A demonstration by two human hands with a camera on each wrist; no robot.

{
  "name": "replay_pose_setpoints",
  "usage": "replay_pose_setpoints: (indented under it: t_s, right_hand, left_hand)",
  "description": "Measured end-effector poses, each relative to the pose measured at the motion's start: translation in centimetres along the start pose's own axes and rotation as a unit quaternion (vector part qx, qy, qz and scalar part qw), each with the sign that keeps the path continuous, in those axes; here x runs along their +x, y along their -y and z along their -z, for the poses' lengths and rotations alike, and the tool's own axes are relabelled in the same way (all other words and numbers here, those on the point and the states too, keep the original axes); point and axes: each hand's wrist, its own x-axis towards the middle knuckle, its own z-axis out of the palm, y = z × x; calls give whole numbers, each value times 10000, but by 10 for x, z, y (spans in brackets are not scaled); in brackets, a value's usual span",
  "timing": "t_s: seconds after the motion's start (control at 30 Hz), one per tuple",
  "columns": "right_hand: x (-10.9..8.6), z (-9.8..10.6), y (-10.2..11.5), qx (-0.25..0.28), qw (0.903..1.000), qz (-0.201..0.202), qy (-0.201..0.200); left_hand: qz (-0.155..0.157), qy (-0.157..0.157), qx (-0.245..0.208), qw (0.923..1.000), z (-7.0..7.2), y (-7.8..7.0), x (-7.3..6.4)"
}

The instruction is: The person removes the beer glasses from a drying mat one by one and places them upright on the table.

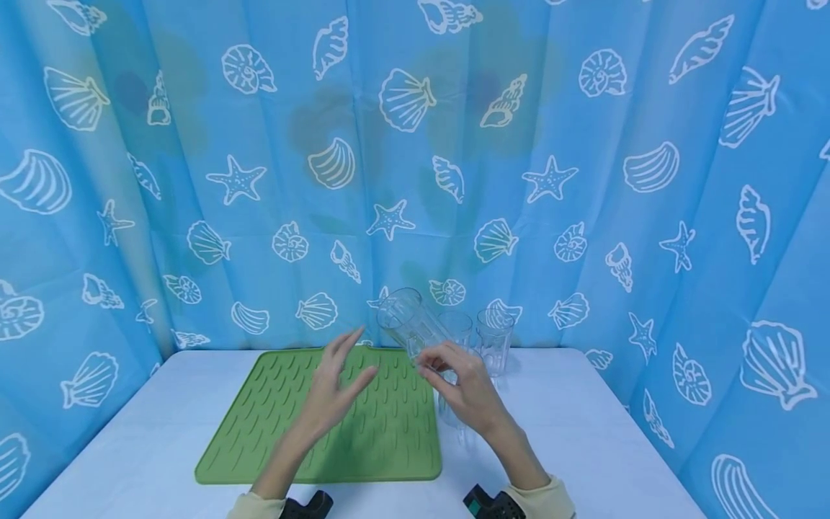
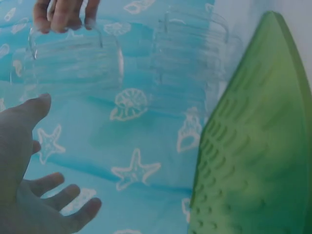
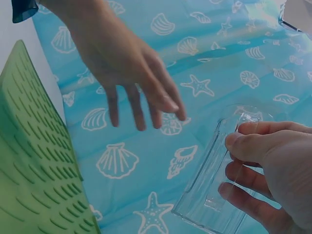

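Observation:
My right hand (image 1: 465,378) holds a clear glass mug (image 1: 408,321) by its handle side, fingers and thumb curled there. The mug is raised and tilted, its mouth toward the upper left over the far right of a green ridged mat (image 1: 259,425). In the right wrist view, the fingertips (image 3: 236,139) overlap the clear glass. My left hand (image 1: 331,393) is above the mat, fingers spread and holding nothing. It faces the mug across a gap, and in the left wrist view its thumb points up toward the glass.
More clear glasses stand right of the mat, one glass (image 1: 496,342) at the back right and others partly hidden by my right hand. A white table (image 1: 570,432) lies under everything. Behind it hangs a blue curtain (image 1: 421,194) with white shell prints.

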Motion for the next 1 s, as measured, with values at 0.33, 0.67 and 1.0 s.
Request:
replay_pose_setpoints:
  t_s: [0.33,0.67,1.0]
  right_hand:
    - [-1,4,0,272,9995,-122,-76]
    - [-8,19,-6,513,9971,-567,-53]
    - [-19,43,-9,668,9948,-758,-132]
  left_hand:
    - [205,484,615,9967,23,24,-24]
    - [616,1272,1124,9836,40,41,-46]
    - [1594,2628,1526,9393,57,53,-62]
